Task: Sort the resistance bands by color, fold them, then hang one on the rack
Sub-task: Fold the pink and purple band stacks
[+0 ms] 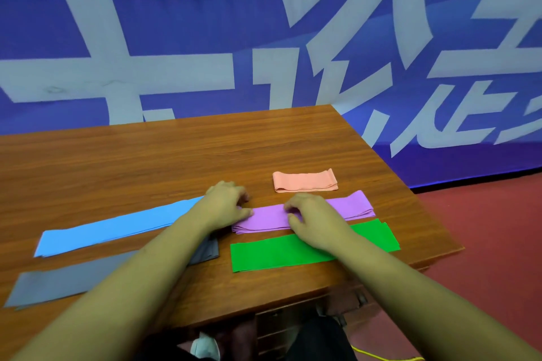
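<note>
Five resistance bands lie on the wooden table (176, 155). A purple band (269, 218) lies folded in layers at the centre right. My left hand (225, 204) pinches its left end, and my right hand (311, 218) presses its middle with curled fingers. Behind it sits a small folded pink band (305, 181). A green band (293, 252) lies flat just in front of the purple one, partly under my right wrist. A long blue band (117, 227) stretches to the left. A grey band (64, 281) lies nearer me, partly hidden under my left forearm. No rack is in view.
A blue banner with large white characters (264, 38) hangs right behind the table. The table's right edge (410, 184) drops to a red floor (484, 243). Drawers (293, 328) show under the front edge.
</note>
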The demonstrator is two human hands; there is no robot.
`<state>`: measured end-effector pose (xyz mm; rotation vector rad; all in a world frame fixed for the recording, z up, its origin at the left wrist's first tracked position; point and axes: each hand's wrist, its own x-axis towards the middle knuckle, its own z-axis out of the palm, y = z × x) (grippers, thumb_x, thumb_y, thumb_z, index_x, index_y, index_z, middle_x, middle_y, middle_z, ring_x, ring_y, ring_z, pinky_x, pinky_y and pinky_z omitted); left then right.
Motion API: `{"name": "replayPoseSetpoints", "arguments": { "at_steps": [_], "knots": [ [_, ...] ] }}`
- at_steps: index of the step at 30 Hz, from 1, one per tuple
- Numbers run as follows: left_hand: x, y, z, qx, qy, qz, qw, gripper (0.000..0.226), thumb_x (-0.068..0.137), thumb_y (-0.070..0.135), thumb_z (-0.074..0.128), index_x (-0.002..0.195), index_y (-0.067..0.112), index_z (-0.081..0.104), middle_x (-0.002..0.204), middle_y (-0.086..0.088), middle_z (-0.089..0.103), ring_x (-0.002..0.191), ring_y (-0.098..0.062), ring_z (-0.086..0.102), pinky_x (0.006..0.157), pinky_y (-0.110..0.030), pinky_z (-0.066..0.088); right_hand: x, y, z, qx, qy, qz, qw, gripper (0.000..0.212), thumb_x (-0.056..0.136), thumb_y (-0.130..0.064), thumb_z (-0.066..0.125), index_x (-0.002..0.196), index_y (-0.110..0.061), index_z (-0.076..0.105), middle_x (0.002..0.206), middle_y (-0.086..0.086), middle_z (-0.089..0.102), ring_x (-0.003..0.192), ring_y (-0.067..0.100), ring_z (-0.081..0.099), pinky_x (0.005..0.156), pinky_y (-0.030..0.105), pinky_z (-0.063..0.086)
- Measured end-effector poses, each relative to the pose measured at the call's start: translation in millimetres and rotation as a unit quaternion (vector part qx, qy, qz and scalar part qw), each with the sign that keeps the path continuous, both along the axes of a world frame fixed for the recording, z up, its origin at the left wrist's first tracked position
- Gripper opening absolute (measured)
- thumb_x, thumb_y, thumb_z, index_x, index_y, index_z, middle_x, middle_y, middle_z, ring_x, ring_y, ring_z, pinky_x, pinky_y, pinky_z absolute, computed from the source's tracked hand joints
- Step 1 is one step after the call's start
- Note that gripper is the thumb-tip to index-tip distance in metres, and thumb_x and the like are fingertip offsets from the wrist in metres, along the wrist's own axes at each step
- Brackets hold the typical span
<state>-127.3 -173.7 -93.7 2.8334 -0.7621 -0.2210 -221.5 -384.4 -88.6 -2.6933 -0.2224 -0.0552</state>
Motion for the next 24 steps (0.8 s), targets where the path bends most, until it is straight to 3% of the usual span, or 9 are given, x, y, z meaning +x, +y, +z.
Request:
{"name": "replayPoseSetpoints", "arguments": {
  "at_steps": [5, 13, 16, 18, 24],
  "knots": [
    [-5.2, -6.1, -0.2, 0.06, 0.006, 0.007, 0.998, 0.049, 0.087, 0.055, 0.06, 0.121, 0.021, 0.057, 0.127, -0.007, 0.059, 0.12, -0.028, 0.05, 0.098, -0.037, 0.038, -10.5, -0.1, -2.6, -0.002, 0.001, -0.022, 1.0, 0.034, 0.091, -0.019, 0.052, 0.122, -0.013, 0.062, 0.121, 0.003, 0.061, 0.111, 0.019, 0.057, 0.098, 0.032, 0.046],
    [-8.7, -11.6, 8.3, 0.104, 0.042, 0.01, 0.994, 0.039, 0.089, 0.056, 0.058, 0.107, 0.021, 0.059, 0.119, -0.01, 0.051, 0.116, -0.03, 0.043, 0.095, -0.038, 0.037, -12.5, 1.1, 0.7, -0.025, 0.042, -0.038, 0.998, 0.037, 0.092, -0.02, 0.051, 0.128, -0.015, 0.06, 0.128, 0.001, 0.06, 0.116, 0.018, 0.056, 0.101, 0.031, 0.045],
    [-10.3, -8.2, 11.6, -0.001, 0.08, 0.025, 0.997, 0.027, 0.087, 0.044, 0.065, 0.087, 0.02, 0.051, 0.095, -0.002, 0.055, 0.099, -0.025, 0.052, 0.073, -0.031, 0.04, -11.2, 1.4, 1.7, -0.028, 0.047, -0.043, 0.998, 0.034, 0.091, -0.02, 0.052, 0.124, -0.015, 0.062, 0.125, 0.001, 0.061, 0.113, 0.018, 0.057, 0.099, 0.031, 0.046],
    [-13.1, -6.3, 16.3, -0.1, 0.116, 0.059, 0.986, 0.024, 0.085, 0.035, 0.069, 0.088, 0.015, 0.056, 0.08, 0.003, 0.057, 0.082, -0.021, 0.055, 0.058, -0.028, 0.037, -10.5, 1.1, 2.9, -0.019, 0.052, -0.048, 0.997, 0.031, 0.091, -0.02, 0.053, 0.12, -0.015, 0.064, 0.122, 0.001, 0.062, 0.111, 0.018, 0.057, 0.097, 0.031, 0.047],
    [-14.8, -1.1, 29.0, -0.2, 0.145, 0.108, 0.963, 0.021, 0.081, 0.03, 0.074, 0.091, 0.015, 0.063, 0.082, -0.001, 0.064, 0.072, -0.015, 0.054, 0.062, -0.029, 0.04, -5.8, 8.6, 13.9, 0.034, 0.082, -0.062, 0.994, 0.026, 0.09, -0.022, 0.055, 0.112, -0.017, 0.069, 0.118, 0.0, 0.067, 0.11, 0.018, 0.059, 0.095, 0.032, 0.048]
  ]
}}
